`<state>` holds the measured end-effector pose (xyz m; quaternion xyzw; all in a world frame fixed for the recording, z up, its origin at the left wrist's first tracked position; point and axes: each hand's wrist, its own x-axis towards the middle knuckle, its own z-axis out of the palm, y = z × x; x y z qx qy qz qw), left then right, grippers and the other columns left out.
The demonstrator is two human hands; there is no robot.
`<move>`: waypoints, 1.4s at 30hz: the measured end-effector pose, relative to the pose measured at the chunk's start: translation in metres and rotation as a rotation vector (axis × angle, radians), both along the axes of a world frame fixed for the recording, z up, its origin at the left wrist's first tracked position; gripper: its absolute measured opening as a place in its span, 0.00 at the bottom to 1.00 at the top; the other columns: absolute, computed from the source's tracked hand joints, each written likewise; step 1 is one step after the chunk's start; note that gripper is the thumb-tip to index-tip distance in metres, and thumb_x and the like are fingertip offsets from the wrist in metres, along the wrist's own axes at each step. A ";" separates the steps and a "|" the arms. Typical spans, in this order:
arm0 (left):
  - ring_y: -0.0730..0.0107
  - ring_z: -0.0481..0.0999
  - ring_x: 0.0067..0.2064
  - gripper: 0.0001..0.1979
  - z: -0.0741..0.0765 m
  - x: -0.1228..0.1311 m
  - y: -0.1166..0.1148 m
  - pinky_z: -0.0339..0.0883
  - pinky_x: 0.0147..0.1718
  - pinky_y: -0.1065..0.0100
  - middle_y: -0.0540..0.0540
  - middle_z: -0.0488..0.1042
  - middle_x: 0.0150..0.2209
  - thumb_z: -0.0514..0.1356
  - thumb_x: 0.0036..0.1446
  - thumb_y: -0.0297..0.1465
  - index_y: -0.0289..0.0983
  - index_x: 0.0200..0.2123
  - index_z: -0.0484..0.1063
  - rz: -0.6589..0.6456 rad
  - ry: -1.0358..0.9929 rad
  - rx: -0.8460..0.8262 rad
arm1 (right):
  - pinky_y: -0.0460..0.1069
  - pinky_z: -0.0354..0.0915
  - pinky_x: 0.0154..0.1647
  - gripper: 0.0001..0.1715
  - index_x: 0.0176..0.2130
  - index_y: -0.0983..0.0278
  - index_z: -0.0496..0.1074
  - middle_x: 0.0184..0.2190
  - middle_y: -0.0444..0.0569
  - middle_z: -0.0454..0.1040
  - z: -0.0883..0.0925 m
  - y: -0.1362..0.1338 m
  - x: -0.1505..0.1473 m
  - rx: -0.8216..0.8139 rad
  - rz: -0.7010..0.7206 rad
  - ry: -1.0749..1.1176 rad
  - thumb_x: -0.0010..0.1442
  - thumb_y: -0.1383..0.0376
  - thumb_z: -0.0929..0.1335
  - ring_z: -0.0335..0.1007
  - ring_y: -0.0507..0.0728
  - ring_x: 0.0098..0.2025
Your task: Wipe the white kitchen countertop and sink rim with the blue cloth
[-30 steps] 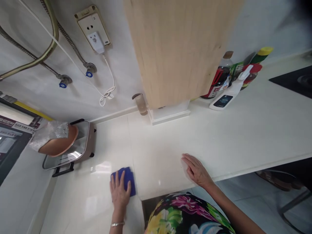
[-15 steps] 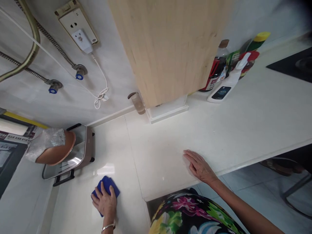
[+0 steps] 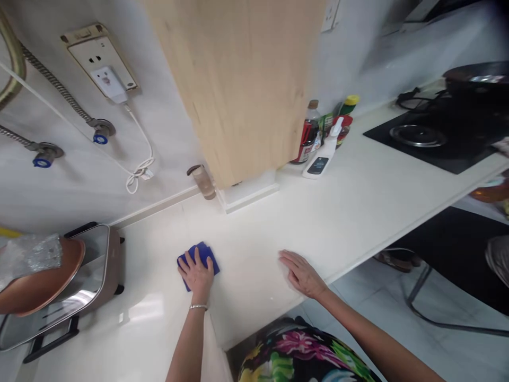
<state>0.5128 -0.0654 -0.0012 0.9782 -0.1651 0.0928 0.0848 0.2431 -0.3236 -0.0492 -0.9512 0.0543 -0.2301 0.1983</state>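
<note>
Blue cloth (image 3: pixel 204 252) on white countertop (image 3: pixel 246 233)

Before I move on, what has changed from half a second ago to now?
The left hand has slid the blue cloth across the counter toward the wall and to the right, nearer the brownish cup. The view has also swung right, bringing in more of the hob. Nothing was taken hold of or let go: the left hand stays on the cloth, and the right hand stays resting on the counter.
</note>
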 end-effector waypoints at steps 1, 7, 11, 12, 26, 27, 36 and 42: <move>0.34 0.44 0.72 0.32 -0.001 -0.003 -0.012 0.46 0.64 0.33 0.30 0.55 0.70 0.50 0.64 0.43 0.35 0.67 0.58 -0.035 0.007 -0.007 | 0.62 0.63 0.66 0.36 0.66 0.60 0.58 0.64 0.52 0.65 0.001 0.000 0.000 0.003 -0.002 -0.008 0.61 0.74 0.58 0.57 0.59 0.68; 0.34 0.42 0.72 0.31 -0.010 -0.053 -0.070 0.44 0.66 0.33 0.33 0.55 0.70 0.52 0.63 0.41 0.37 0.67 0.59 -0.294 0.041 -0.076 | 0.62 0.63 0.66 0.34 0.65 0.61 0.59 0.64 0.54 0.65 0.002 0.002 0.001 0.000 -0.021 -0.002 0.61 0.74 0.58 0.57 0.59 0.67; 0.37 0.41 0.73 0.32 -0.017 -0.105 -0.091 0.43 0.67 0.34 0.35 0.53 0.71 0.54 0.62 0.39 0.39 0.68 0.58 -0.471 0.040 -0.140 | 0.62 0.62 0.67 0.33 0.64 0.62 0.60 0.65 0.54 0.64 0.000 0.002 0.002 -0.014 -0.024 0.006 0.60 0.74 0.58 0.56 0.58 0.68; 0.38 0.41 0.73 0.32 -0.018 -0.117 -0.093 0.43 0.67 0.35 0.36 0.53 0.72 0.55 0.62 0.38 0.40 0.68 0.58 -0.507 0.047 -0.148 | 0.62 0.62 0.67 0.34 0.64 0.62 0.61 0.65 0.54 0.64 0.000 0.001 0.002 -0.015 -0.023 0.010 0.60 0.74 0.58 0.56 0.59 0.68; 0.41 0.43 0.73 0.35 -0.020 -0.165 -0.038 0.51 0.67 0.39 0.43 0.47 0.74 0.58 0.61 0.41 0.48 0.69 0.53 -0.797 0.016 -0.040 | 0.64 0.60 0.68 0.36 0.65 0.61 0.61 0.65 0.53 0.64 -0.002 0.002 0.003 0.038 -0.050 0.009 0.59 0.74 0.60 0.56 0.59 0.68; 0.41 0.43 0.73 0.35 -0.019 -0.164 -0.033 0.52 0.66 0.39 0.44 0.47 0.74 0.58 0.60 0.41 0.48 0.69 0.53 -0.809 0.019 -0.038 | 0.64 0.59 0.68 0.36 0.65 0.61 0.61 0.65 0.53 0.64 -0.002 0.002 0.003 0.039 -0.051 0.009 0.59 0.74 0.60 0.55 0.59 0.68; 0.43 0.44 0.73 0.30 -0.017 -0.102 -0.046 0.51 0.67 0.41 0.42 0.55 0.71 0.56 0.61 0.38 0.45 0.67 0.60 -0.670 -0.001 -0.076 | 0.63 0.60 0.68 0.36 0.65 0.62 0.60 0.65 0.54 0.64 -0.008 0.000 0.002 0.027 -0.041 0.001 0.59 0.74 0.59 0.55 0.58 0.69; 0.40 0.46 0.72 0.29 -0.011 -0.065 -0.084 0.45 0.68 0.39 0.38 0.57 0.70 0.54 0.62 0.39 0.40 0.65 0.64 -0.478 0.041 -0.116 | 0.62 0.60 0.68 0.34 0.63 0.64 0.62 0.64 0.55 0.65 -0.009 -0.002 0.004 0.025 -0.023 -0.020 0.59 0.74 0.59 0.56 0.58 0.68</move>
